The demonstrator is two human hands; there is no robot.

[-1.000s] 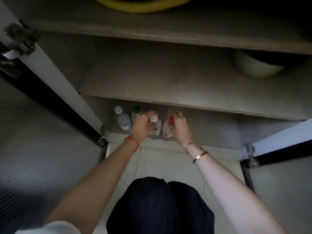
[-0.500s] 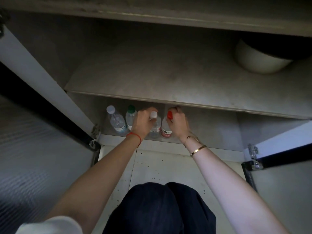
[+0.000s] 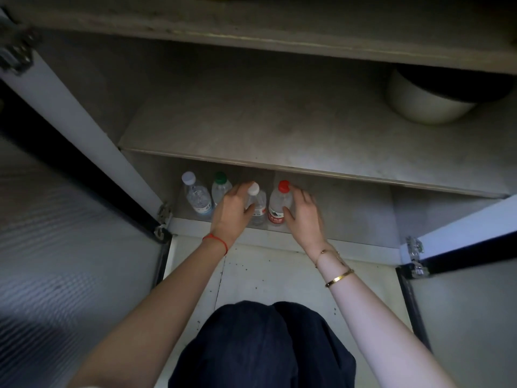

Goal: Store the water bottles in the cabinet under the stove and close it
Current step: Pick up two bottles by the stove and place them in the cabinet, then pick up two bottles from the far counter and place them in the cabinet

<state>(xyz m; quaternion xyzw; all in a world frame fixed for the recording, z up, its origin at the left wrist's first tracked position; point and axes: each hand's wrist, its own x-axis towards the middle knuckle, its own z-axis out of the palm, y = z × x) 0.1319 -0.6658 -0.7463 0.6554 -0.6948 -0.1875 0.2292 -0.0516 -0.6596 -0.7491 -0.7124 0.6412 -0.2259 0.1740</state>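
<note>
Four clear water bottles stand upright in a row at the left of the cabinet's bottom compartment (image 3: 349, 217). The leftmost has a white cap (image 3: 196, 198), and the one beside it has a green cap (image 3: 221, 185). My left hand (image 3: 232, 212) wraps the shoulder of the third bottle, which has a white cap (image 3: 259, 210). My right hand (image 3: 303, 217) cups the red-capped bottle (image 3: 278, 204), thumb on its label and fingers behind it. Both held bottles rest on the cabinet floor.
Both cabinet doors stand wide open, the left door (image 3: 70, 247) and the right door (image 3: 464, 303) flanking me. The middle shelf (image 3: 265, 130) overhangs the bottles, with a white bowl (image 3: 425, 106) at its right. My dark-trousered knees (image 3: 263, 345) are close to the cabinet front.
Both hands have slid down from the caps to the bottle bodies and the fingers have loosened. The white and red caps now show fully.
</note>
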